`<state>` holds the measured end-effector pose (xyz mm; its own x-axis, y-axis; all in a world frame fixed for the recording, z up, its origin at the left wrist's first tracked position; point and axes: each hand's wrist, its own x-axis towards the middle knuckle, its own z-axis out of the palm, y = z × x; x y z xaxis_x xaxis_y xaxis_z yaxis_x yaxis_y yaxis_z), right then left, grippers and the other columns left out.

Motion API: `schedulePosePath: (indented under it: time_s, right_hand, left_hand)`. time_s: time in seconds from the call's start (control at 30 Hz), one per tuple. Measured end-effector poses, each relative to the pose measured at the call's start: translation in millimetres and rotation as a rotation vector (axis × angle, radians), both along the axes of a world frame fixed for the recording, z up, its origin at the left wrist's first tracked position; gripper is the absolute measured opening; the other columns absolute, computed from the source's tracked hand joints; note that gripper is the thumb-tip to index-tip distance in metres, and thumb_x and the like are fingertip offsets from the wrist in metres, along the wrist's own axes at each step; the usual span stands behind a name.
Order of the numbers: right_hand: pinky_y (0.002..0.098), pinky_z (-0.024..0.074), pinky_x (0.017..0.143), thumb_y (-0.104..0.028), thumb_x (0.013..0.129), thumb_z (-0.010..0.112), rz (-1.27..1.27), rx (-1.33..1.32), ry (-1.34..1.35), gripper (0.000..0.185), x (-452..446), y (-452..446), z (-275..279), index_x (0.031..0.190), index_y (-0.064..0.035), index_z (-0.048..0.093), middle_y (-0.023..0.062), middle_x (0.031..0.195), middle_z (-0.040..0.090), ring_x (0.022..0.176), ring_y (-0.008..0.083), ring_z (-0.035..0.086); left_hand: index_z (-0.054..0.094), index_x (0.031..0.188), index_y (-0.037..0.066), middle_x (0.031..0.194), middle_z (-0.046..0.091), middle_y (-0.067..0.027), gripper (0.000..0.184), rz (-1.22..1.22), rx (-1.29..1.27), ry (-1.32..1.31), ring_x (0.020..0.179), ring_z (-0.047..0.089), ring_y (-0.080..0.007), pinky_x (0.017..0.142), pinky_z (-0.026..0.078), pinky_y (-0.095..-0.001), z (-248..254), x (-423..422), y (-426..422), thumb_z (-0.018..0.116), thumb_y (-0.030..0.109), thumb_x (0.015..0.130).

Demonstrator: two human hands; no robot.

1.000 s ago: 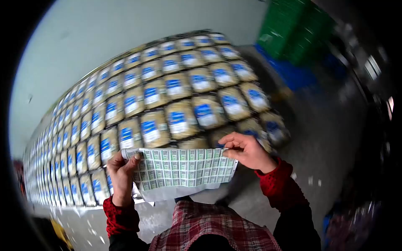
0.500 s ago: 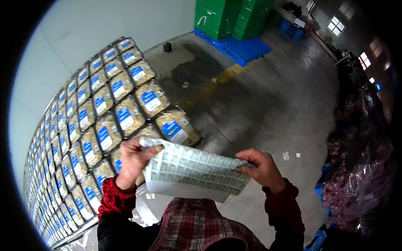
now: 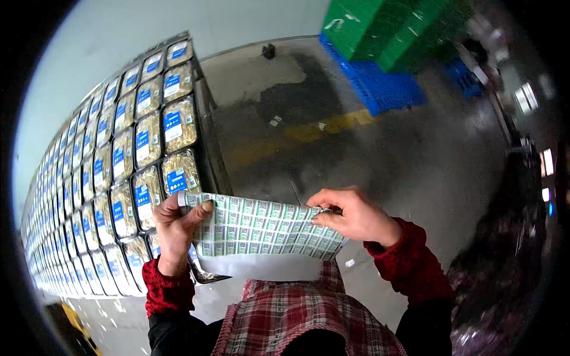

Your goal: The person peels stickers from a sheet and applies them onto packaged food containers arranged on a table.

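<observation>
A sheet of small green-and-white printed labels is stretched between my two hands, with a plain white strip along its lower edge. My left hand pinches its left end, thumb on top. At its upper right corner, the thumb and fingers of my right hand are closed on the edge. Beyond and left of the sheet lie rows of black trays under clear film, with pale food inside and blue-and-white labels.
Green crates stand on a blue pallet at the back right. Dark purplish bundles lie at the right. A pale wall runs behind the trays. Small scraps lie on the grey floor.
The view has swung right from the first frame, then partly back left. Both hands have kept hold of the label sheet, which now hangs flatter than half a second ago.
</observation>
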<state>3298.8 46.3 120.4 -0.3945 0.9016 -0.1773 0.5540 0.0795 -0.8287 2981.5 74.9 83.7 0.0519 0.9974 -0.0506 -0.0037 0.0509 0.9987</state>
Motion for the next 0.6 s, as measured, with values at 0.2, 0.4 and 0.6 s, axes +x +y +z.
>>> schedulePosePath:
  time_s: [0.2, 0.4, 0.6]
  right_hand:
    - [0.0305, 0.0513, 0.064, -0.005, 0.078, 0.071, 0.304, 0.221, 0.123, 0.021, 24, 131, -42, 0.097, 0.0009, 0.064, 0.0089, 0.082, 0.065, 0.073, 0.0175, 0.064]
    - [0.0317, 0.0521, 0.060, -0.011, 0.072, 0.075, 0.425, 0.514, -0.036, 0.017, 76, 242, -42, 0.085, -0.0044, 0.067, 0.0073, 0.080, 0.065, 0.072, 0.0215, 0.066]
    - [0.0321, 0.0523, 0.061, -0.015, 0.072, 0.075, 0.598, 0.697, -0.006, 0.016, 91, 353, -29, 0.084, -0.0066, 0.068, 0.0046, 0.078, 0.065, 0.073, 0.0210, 0.064]
  left_hand:
    - [0.068, 0.084, 0.000, 0.075, 0.068, -0.0026, 0.009, 0.267, -0.082, 0.116, 0.065, 0.059, -0.0059, 0.059, 0.047, -0.0222, -4, 50, 44, 0.074, 0.006, 0.080]
    - [0.068, 0.084, -0.001, 0.074, 0.068, -0.0043, 0.008, 0.527, -0.265, 0.079, 0.062, 0.059, -0.0081, 0.058, 0.048, -0.0235, 20, 134, 105, 0.072, 0.005, 0.080]
    - [0.067, 0.084, -0.003, 0.072, 0.067, -0.0066, 0.009, 0.728, -0.344, 0.020, 0.058, 0.062, -0.0116, 0.054, 0.050, -0.0262, 33, 168, 180, 0.070, 0.005, 0.080]
